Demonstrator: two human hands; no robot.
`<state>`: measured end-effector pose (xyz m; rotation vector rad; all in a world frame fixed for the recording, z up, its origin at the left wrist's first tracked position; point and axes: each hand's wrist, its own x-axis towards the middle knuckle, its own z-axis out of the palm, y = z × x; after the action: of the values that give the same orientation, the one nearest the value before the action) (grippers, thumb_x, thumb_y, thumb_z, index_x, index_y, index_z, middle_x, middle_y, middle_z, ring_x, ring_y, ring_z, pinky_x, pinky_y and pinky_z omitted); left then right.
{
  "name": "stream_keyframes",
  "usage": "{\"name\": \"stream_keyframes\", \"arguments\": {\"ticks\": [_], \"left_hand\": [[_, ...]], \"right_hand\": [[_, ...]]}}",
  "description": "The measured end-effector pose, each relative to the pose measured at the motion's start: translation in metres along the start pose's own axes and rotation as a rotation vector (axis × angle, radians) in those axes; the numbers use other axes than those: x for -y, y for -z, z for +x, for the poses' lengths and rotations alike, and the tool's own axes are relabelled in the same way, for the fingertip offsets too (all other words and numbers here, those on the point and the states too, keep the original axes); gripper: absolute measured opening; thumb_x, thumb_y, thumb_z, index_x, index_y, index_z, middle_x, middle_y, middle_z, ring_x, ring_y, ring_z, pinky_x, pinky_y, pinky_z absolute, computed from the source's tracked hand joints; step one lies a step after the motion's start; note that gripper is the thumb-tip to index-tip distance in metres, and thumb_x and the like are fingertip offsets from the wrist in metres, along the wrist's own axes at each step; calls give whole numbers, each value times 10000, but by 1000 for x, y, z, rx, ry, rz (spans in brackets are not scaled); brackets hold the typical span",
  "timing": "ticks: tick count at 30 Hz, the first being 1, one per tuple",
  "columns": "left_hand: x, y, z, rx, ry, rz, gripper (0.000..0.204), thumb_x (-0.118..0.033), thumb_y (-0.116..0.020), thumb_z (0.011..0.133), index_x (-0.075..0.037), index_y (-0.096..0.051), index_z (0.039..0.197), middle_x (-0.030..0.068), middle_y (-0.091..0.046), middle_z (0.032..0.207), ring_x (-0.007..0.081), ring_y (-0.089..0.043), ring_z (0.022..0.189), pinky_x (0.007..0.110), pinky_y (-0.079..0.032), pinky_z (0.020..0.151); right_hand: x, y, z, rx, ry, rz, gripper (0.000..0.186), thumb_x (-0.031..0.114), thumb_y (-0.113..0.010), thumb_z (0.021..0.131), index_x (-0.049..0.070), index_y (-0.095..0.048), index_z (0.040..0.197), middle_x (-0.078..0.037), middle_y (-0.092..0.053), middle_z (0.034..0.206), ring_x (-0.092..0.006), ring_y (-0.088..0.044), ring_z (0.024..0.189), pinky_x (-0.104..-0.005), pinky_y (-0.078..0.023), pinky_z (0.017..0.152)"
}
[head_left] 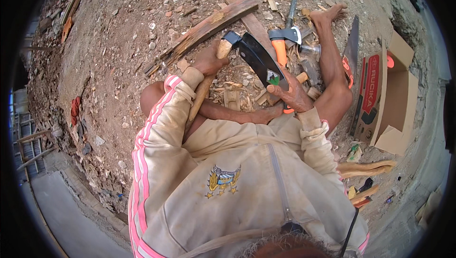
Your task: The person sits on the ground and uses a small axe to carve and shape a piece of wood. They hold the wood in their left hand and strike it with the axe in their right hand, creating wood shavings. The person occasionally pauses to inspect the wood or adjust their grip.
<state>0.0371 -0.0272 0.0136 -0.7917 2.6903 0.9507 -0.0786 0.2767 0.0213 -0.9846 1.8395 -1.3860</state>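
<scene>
Both hands (207,61) (293,95) apart, left curled

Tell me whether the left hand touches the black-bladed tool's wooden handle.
Touching: the head view shows the left hand wrapped around the wooden handle.

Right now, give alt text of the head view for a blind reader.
A seated person's left hand grips a hoe by its wooden handle; the right hand touches its black blade. An axe, handsaw and open cardboard box are nearby.

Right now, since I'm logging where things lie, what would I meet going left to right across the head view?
Red cloth → left hand → black blade → right hand → saw → cardboard box.
</scene>
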Motion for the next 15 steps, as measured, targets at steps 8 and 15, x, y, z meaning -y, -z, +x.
{"name": "stream_keyframes", "arguments": {"ticks": [8,15], "left_hand": [[7,11,-16,-186,-52,-247,826,-327,-816,733,-12,-509,1431,247,-705,1135,344,-705,1021,420,-531,909],[-52,58,-59,-203,-192,-500,698,-215,-792,790,-6,-543,1407,93,-690,1131,201,-656,992,339,-510,933]], "right_hand": [[-42,-23,-1,-138,-154,63,518,105,-652,972,-32,-507,1450,-176,-628,1366,-157,-584,1205,-298,-440,1039],[-26,-34,18,-387,-111,-128,188,108,-656,982,-5,-700,1125,-117,-677,863,-158,-594,724,-317,-501,684]]}}
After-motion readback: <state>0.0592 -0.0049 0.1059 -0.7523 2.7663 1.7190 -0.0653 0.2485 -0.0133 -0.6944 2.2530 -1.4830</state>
